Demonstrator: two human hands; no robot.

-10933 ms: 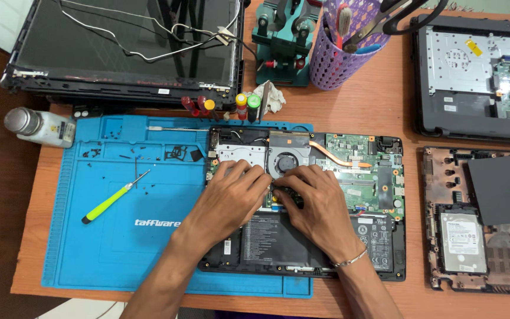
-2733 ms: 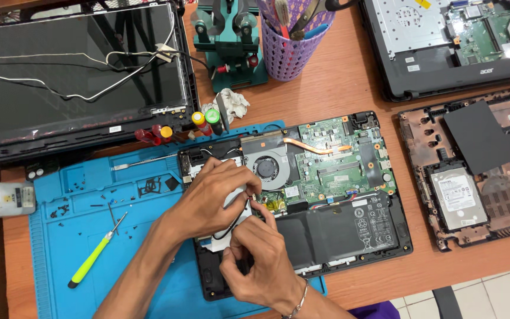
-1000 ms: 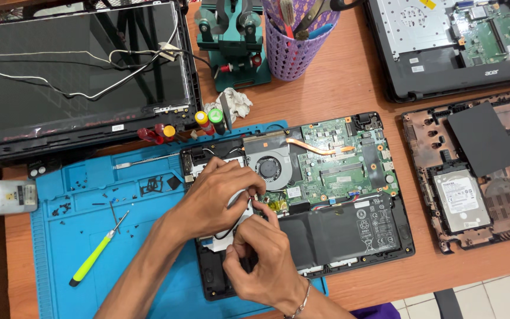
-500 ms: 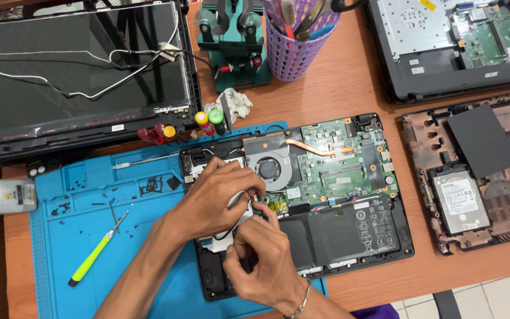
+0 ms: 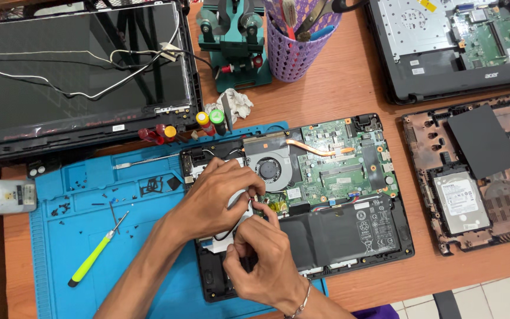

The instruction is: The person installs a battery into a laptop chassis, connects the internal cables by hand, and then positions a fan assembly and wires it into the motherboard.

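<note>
Both hands curled over opened laptop [image 5: 349, 195], left hand [image 5: 219, 198] and right hand [image 5: 261, 260] pinching a black cable [image 5: 240, 220]

Compared with the earliest picture, the open laptop [image 5: 326, 195] is seen shifted and turned slightly on the blue mat [image 5: 60, 236], its right end now raised toward the far edge of the table. Both hands were spread flat over the laptop's middle then; the left hand [image 5: 219, 198] is now cupped over the laptop's left part, beside the fan [image 5: 270, 168], and the right hand [image 5: 261, 260] has been drawn back to the laptop's near edge, fingertips pinched on a thin black cable [image 5: 237, 221]. A pale flat part [image 5: 216, 243] has been lifted under the hands. Over the last second, hardly any change is seen.
</note>
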